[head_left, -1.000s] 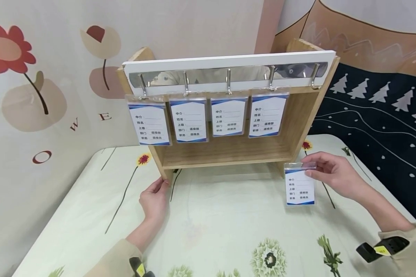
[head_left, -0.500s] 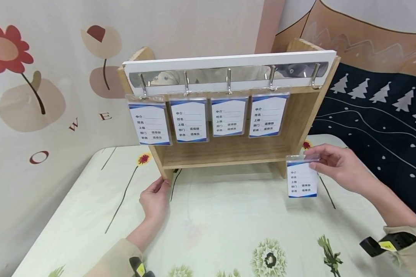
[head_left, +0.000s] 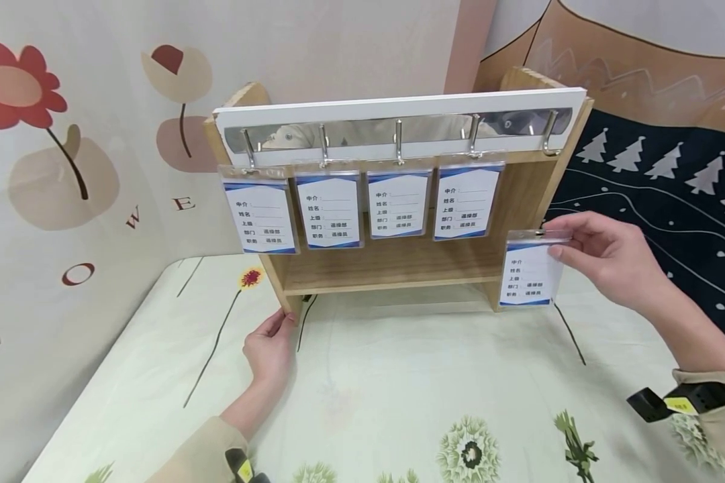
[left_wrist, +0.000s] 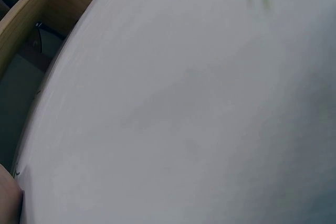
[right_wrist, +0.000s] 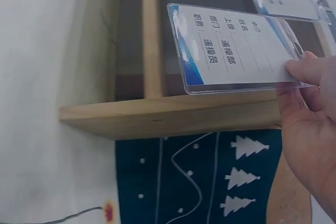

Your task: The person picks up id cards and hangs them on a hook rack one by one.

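My right hand pinches a clear badge holder by its upper right corner, thumb in front. The badge hangs upright in front of the wooden shelf's right leg, below the rightmost metal hook. In the right wrist view the same badge holder shows a slot near the thumb. Several like badges hang from the other hooks, such as the hanging badge nearest to it. My left hand grips the foot of the wooden shelf at its left leg; its fingertips are partly hidden.
A white board with a metal hook strip spans the shelf's top front. The shelf stands on a pale flowered cloth. Behind it hang a printed curtain and a dark tree-patterned cloth.
My right hand has raised the badge holder from low beside the shelf's right leg, moving up and slightly right. The left hand stays at the shelf's left leg.
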A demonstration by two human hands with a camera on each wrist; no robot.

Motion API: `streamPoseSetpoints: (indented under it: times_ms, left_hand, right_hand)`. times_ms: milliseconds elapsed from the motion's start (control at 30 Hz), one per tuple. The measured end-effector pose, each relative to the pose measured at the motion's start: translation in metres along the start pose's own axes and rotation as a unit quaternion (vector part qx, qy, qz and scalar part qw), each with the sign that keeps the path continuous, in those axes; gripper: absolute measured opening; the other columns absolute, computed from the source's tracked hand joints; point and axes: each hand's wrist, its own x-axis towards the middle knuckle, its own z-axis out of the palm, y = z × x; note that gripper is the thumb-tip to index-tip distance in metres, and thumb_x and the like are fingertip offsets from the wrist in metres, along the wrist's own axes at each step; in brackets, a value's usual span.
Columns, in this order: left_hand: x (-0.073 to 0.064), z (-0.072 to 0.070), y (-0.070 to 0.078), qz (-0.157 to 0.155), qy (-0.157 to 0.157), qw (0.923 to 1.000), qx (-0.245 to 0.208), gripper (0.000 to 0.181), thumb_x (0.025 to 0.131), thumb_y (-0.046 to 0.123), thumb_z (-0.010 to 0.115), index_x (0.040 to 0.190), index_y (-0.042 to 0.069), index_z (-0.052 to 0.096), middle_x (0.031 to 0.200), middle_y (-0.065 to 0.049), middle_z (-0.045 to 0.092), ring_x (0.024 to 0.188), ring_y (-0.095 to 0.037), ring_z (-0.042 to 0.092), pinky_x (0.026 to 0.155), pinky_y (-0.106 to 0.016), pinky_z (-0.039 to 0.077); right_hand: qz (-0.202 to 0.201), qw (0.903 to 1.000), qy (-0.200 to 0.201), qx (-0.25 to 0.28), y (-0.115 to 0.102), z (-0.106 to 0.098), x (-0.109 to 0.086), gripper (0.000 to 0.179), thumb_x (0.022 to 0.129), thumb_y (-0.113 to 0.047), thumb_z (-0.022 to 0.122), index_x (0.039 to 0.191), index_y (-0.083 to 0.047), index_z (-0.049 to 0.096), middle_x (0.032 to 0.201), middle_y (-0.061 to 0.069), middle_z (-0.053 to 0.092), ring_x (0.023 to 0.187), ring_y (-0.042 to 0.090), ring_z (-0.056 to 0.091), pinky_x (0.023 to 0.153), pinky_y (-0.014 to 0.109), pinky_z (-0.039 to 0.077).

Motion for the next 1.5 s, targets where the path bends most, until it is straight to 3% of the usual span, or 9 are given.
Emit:
streamPoseSetpoints:
  times_ms: [167,433,667,867,1133,1500]
  left_hand:
    - [0.0,0.001,0.0,0.0,-0.002,1.0,0.0,0.031,0.098,0.014,0.068,0.125,0.001,0.072,0.117,-0.019,0.071,0.111,-0.028,0.069,0.075,-0.004,0.047]
    - [0.0,0.001,0.001,-0.001,-0.005,1.0,-0.001,0.031,0.099,0.014,0.067,0.126,0.001,0.071,0.119,-0.019,0.071,0.112,-0.028,0.068,0.076,-0.005,0.048]
    - [-0.001,0.0,0.003,0.004,0.004,0.9999,0.01,0.03,0.098,0.014,0.067,0.124,0.0,0.072,0.116,-0.019,0.072,0.111,-0.028,0.069,0.073,-0.004,0.046]
    - [0.0,0.0,0.002,0.006,0.006,0.9999,0.013,0.029,0.098,0.013,0.067,0.123,0.0,0.073,0.114,-0.019,0.072,0.109,-0.027,0.069,0.073,-0.004,0.047]
    - [0.001,0.0,0.0,0.004,-0.003,0.9999,0.013,0.03,0.098,0.014,0.067,0.125,0.0,0.072,0.116,-0.019,0.072,0.11,-0.028,0.069,0.073,-0.004,0.047]
    - [0.001,0.0,0.0,0.006,-0.002,0.9998,0.016,0.03,0.099,0.013,0.066,0.125,0.0,0.072,0.116,-0.019,0.071,0.111,-0.029,0.068,0.073,-0.003,0.046]
  right_hand:
    - [-0.025,0.999,0.028,0.023,-0.009,-0.007,0.005,0.042,0.086,0.023,0.067,0.122,0.001,0.069,0.113,-0.009,0.07,0.09,0.003,0.065,0.083,0.008,0.05]
    - [-0.03,0.9976,0.061,0.009,-0.017,-0.015,0.012,0.049,0.085,0.023,0.067,0.119,-0.012,0.072,0.114,-0.005,0.071,0.089,0.003,0.065,0.082,0.007,0.049]
    - [-0.089,0.9925,0.084,-0.011,-0.029,-0.019,0.022,0.042,0.083,0.027,0.066,0.12,0.008,0.065,0.111,-0.008,0.07,0.092,0.006,0.066,0.085,0.009,0.049]
    - [-0.116,0.9884,0.098,-0.014,-0.038,-0.023,0.03,0.038,0.084,0.026,0.065,0.119,0.011,0.064,0.11,-0.005,0.069,0.092,0.008,0.067,0.087,0.01,0.049]
    - [-0.129,0.9854,0.11,-0.013,-0.052,-0.028,0.041,0.039,0.085,0.028,0.062,0.12,0.011,0.064,0.112,-0.002,0.069,0.096,0.009,0.067,0.09,0.011,0.049]
    - [-0.097,0.9884,0.116,-0.016,-0.059,-0.028,0.045,0.044,0.091,0.019,0.063,0.128,-0.004,0.069,0.117,-0.004,0.069,0.097,0.011,0.064,0.092,0.011,0.048]
